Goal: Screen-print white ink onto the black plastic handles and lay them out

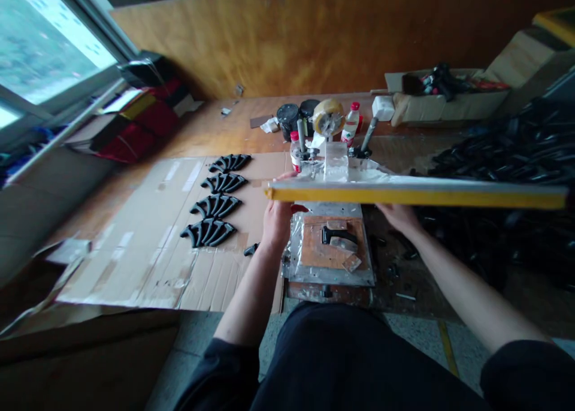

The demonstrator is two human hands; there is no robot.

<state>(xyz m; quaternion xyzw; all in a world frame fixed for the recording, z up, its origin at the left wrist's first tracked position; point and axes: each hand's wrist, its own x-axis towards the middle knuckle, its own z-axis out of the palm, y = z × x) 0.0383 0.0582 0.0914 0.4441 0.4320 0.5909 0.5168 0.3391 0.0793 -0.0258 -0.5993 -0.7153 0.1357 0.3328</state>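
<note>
A flat screen-printing frame [417,195] with a yellow edge spans the view, seen almost edge-on above the work plate. My left hand [278,216] grips it near its left end, fingers partly hidden behind it. My right hand [399,215] holds its underside further right, with most of the fingers out of sight. Beneath the frame, a curved black plastic handle [340,237] rests in a holder on a wooden board [312,249]. The board is mounted on a metal base plate [330,275]. Another black part [250,250] lies beside my left forearm.
Several rows of black handles [209,232] lie on flattened cardboard [135,255] at left. A large dark heap [489,141] of similar parts covers the right. Behind the frame stand a tape roll [328,118], red-capped bottles [351,124], dark tubs [287,118] and an open carton [444,108].
</note>
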